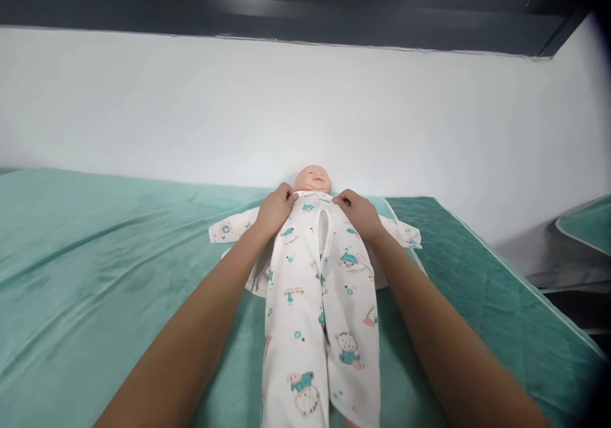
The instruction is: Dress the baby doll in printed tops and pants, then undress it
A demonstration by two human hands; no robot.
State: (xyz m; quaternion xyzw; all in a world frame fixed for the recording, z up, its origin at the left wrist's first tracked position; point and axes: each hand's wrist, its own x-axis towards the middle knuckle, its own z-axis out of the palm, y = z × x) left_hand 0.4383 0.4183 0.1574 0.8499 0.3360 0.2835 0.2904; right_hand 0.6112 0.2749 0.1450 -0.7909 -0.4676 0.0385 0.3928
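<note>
A baby doll [313,178] lies on its back, its head towards the wall. White baby trousers [296,300] with a teal and pink animal print cover its front, the top edge close under the chin and the legs running towards me. The trousers have a slit at the crotch. A matching shirt [228,227] lies beneath, both sleeves spread outwards. My left hand [279,205] is closed on the left top corner of the trousers. At the right top corner, my right hand [358,211] pinches the cloth. A bit of the doll's leg shows at the bottom edge.
A smooth green blanket [119,269] lies under the doll, over a darker quilted green cover [458,275] on the right. Behind stands a white wall [191,109], with a dark metal frame [305,14] above. Another green padded edge [589,224] shows at far right.
</note>
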